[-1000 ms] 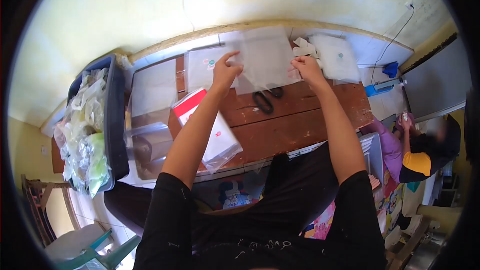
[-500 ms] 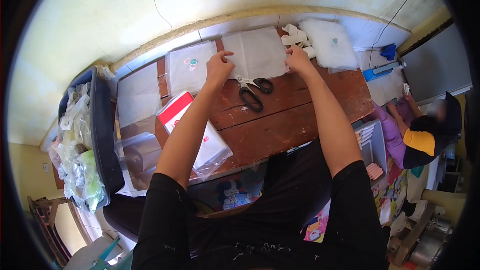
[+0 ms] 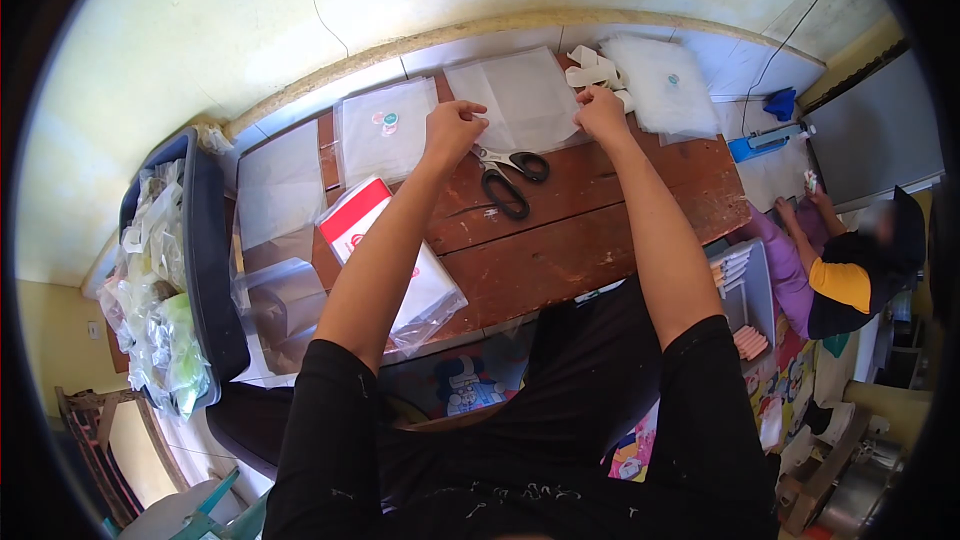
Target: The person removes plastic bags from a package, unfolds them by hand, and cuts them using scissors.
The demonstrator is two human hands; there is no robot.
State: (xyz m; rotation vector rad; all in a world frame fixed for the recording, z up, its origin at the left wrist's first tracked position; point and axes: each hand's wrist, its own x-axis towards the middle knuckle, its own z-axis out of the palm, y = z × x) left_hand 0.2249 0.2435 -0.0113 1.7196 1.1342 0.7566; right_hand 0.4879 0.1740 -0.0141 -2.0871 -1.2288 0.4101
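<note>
A clear plastic bag lies at the top of a flat stack near the back of the wooden table. My left hand is closed at its lower left edge, thumb and fingers pinched together. At the right edge, my right hand pinches the bag, fingers curled and pointing inward. Black-handled scissors lie just below the bag, handles toward me, the blade tips hidden near my left hand. Left of my left hand is another stack of clear bags with small round stickers on it.
White strips and a thick pack of clear bags lie at the back right. A red-and-white packet is under my left forearm. A dark bin of plastic stands left. A person sits at right beside a grey crate.
My left hand has moved slightly right, over the bag's edge. My right hand stays almost in place. The view has shifted a little; the scissors lie as before.
</note>
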